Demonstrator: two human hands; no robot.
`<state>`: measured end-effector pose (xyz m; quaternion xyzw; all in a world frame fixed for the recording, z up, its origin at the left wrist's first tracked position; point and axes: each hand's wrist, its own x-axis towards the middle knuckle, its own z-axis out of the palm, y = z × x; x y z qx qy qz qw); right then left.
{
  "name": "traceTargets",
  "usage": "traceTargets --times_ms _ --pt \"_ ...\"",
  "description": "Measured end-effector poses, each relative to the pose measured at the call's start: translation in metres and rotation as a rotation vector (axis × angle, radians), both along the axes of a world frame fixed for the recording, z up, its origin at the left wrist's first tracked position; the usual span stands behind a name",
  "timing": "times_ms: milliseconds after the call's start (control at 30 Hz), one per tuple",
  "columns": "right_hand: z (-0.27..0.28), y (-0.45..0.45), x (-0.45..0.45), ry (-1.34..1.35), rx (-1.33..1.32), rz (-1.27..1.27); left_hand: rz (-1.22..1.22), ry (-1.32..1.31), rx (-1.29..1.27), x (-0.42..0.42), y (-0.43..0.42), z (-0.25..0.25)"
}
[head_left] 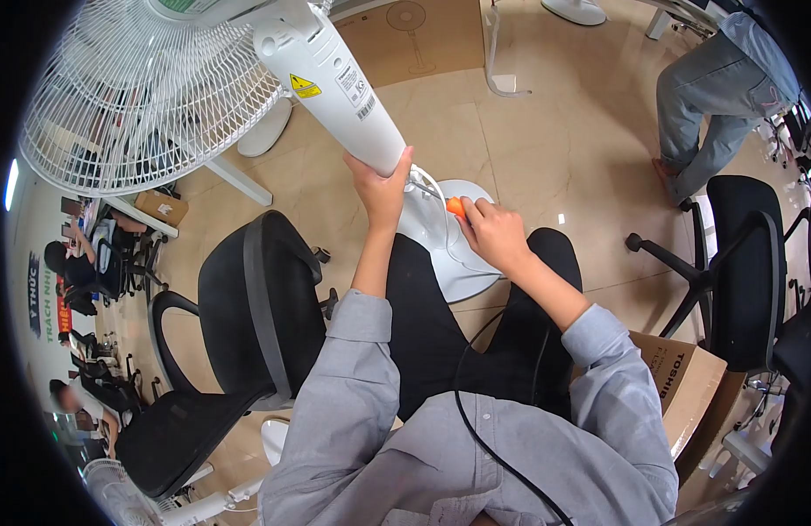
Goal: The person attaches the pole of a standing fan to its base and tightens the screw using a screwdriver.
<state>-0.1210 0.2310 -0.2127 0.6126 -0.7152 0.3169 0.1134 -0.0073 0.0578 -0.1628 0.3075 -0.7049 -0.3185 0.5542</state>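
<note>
A white standing fan leans across the upper left, its wire cage (151,96) tilted toward that side. My left hand (379,188) is wrapped round the lower end of the fan's white body (340,83), which bears a yellow warning sticker and a barcode label. My right hand (495,232) grips a screwdriver (456,207) by its orange handle, the thin shaft pointing at the underside of the body beside my left hand. The screwdriver's tip is hard to make out. A white cord loops down over the round white fan base (462,285) between my legs.
Black office chairs stand at left (256,298) and right (746,272). A Toshiba carton (686,386) lies by my right side; another carton (405,44) with a fan drawing is ahead. Someone in jeans (712,96) stands at upper right. More people sit far left.
</note>
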Motion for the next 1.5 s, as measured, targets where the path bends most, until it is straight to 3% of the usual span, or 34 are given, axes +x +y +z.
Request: traceTargets --times_ms 100,200,300,333,433,533,633,733,833,933,1033,1133,1333,1433,1500 --pt "0.005 0.002 0.002 -0.134 0.035 -0.030 0.001 -0.003 -0.008 -0.001 -0.001 0.001" --pt "0.013 0.000 -0.008 -0.454 0.105 0.061 0.005 -0.012 -0.003 0.001 0.000 0.000" --pt "-0.003 -0.006 -0.020 -0.988 0.138 0.127 -0.003 -0.006 0.000 0.000 -0.001 0.000" --pt "0.000 -0.004 -0.026 -1.141 0.289 0.136 -0.007 -0.003 0.003 0.000 -0.001 0.000" --pt "0.018 0.000 -0.028 -1.621 0.402 0.129 -0.012 0.002 0.008 0.001 -0.001 -0.001" --pt "0.020 -0.004 -0.031 -1.870 0.448 0.084 -0.011 -0.013 0.022 0.002 -0.001 0.000" --pt "0.021 -0.007 -0.033 -1.949 0.496 0.126 -0.016 -0.001 0.004 0.001 -0.001 0.000" --pt "0.024 -0.008 -0.033 -1.802 0.563 0.214 -0.011 -0.003 0.005 0.001 -0.001 0.001" --pt "0.011 -0.010 -0.027 -1.173 0.396 0.181 -0.009 0.005 -0.003 0.001 -0.002 -0.001" --pt "0.006 -0.005 -0.017 -0.151 0.093 0.085 0.003 -0.015 -0.002 0.001 -0.002 -0.001" --pt "0.011 -0.002 -0.006 -0.090 0.104 0.005 -0.005 0.002 0.014 0.001 -0.001 0.000" --pt "0.023 0.000 -0.009 -0.262 0.160 0.059 -0.007 -0.004 0.003 0.001 -0.002 0.001" --pt "0.016 -0.005 -0.033 -1.383 0.372 0.251 -0.010 0.002 0.012 0.001 -0.001 0.002" --pt "0.034 -0.003 -0.036 -1.772 0.432 0.154 0.004 -0.005 0.013 0.001 0.000 0.001" --pt "0.020 -0.007 -0.042 -1.853 0.458 0.130 -0.021 -0.012 0.027 0.002 -0.001 0.002"
